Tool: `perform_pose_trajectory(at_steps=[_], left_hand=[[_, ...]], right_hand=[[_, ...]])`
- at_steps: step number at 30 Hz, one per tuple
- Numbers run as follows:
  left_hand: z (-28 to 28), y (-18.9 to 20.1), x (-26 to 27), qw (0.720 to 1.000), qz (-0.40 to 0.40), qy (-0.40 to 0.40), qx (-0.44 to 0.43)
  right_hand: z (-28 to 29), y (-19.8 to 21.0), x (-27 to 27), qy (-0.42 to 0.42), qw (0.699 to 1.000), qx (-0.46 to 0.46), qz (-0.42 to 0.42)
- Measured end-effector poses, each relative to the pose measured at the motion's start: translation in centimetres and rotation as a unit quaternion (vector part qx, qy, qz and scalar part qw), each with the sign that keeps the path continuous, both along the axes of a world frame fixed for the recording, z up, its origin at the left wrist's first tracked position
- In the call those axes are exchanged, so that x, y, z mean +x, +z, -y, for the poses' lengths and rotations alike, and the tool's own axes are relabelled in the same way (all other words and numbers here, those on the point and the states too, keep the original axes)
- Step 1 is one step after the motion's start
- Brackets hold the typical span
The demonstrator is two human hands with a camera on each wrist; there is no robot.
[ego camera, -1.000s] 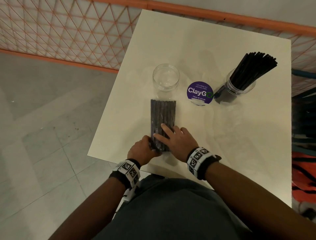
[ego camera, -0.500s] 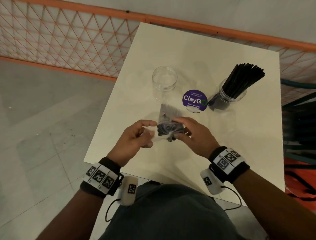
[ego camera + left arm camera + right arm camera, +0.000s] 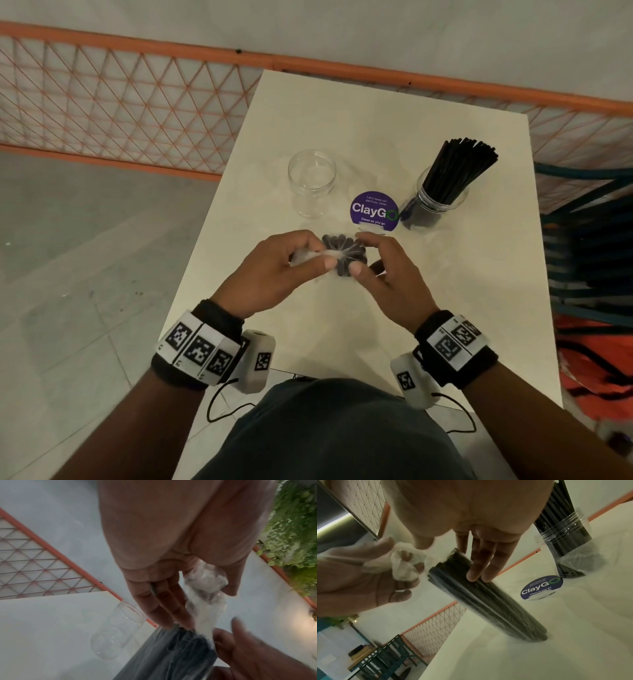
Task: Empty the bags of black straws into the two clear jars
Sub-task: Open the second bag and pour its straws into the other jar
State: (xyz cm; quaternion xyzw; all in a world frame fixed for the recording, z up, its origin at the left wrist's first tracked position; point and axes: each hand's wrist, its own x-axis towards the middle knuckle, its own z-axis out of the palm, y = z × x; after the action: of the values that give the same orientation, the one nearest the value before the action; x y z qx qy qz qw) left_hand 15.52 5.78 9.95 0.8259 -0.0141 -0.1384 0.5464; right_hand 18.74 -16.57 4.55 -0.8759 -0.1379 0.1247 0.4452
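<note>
Nearest: left hand [image 3: 274, 270] clenched on the twisted clear neck of the bag [image 3: 406, 566], tugging it sideways. Right hand [image 3: 387, 274] grasping the top end of the bag of straws [image 3: 481, 601], fingers [image 3: 481, 566] laid along the side, thumb opposite. Bag standing near upright, tilted, bottom end on the bench [image 3: 428, 308]. Still sealed as far as visible; no straws out of it yet.

Just beyond: purple round sticker [image 3: 375, 211] flat on the bench, between the two jars.

Far left: empty jar [image 3: 311, 183], upright, nothing inside.

Far right: full jar [image 3: 433, 202], packed with black straws [image 3: 459, 168] fanning out past the rim.

Status guess: roughly half done. One jar loaded, one to go. Left: open this bag, tip straws into the empty jar. Further bags: none seen.
</note>
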Motion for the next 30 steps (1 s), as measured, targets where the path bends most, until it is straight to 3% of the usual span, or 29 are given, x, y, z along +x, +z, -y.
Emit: perform_pose_trajectory(at_steps=[8, 11, 16, 18, 22, 26, 30], left_hand=[[1.4, 1.7, 0.6, 0.998, 0.033, -0.034, -0.042], [0.9, 3.3, 1.5, 0.997, 0.057, -0.018, -0.044], [-0.5, 6.2, 2.9, 0.995, 0.100, -0.006, -0.025], [-0.6, 6.6, 3.1, 0.994, 0.108, -0.011, -0.014], [-0.2, 6.4, 3.1, 0.994, 0.103, -0.016, -0.006], [0.0, 5.9, 2.9, 0.995, 0.103, -0.001, -0.004], [0.0, 5.9, 2.8, 0.995, 0.098, -0.001, -0.013]], right_hand=[[-1.4, -0.1, -0.2, -0.021, 0.996, -0.080, 0.030], [-0.8, 0.6, 0.9, 0.001, 1.000, -0.028, 0.007], [0.9, 2.2, 1.8, -0.133, 0.986, 0.088, 0.039], [0.9, 2.7, 1.0, -0.118, 0.986, 0.105, 0.062], [-0.4, 2.7, -0.3, -0.030, 0.994, 0.014, 0.103], [-0.9, 2.4, -0.4, -0.074, 0.989, -0.004, 0.128], [-0.7, 2.1, 0.2, -0.051, 0.992, -0.047, 0.101]])
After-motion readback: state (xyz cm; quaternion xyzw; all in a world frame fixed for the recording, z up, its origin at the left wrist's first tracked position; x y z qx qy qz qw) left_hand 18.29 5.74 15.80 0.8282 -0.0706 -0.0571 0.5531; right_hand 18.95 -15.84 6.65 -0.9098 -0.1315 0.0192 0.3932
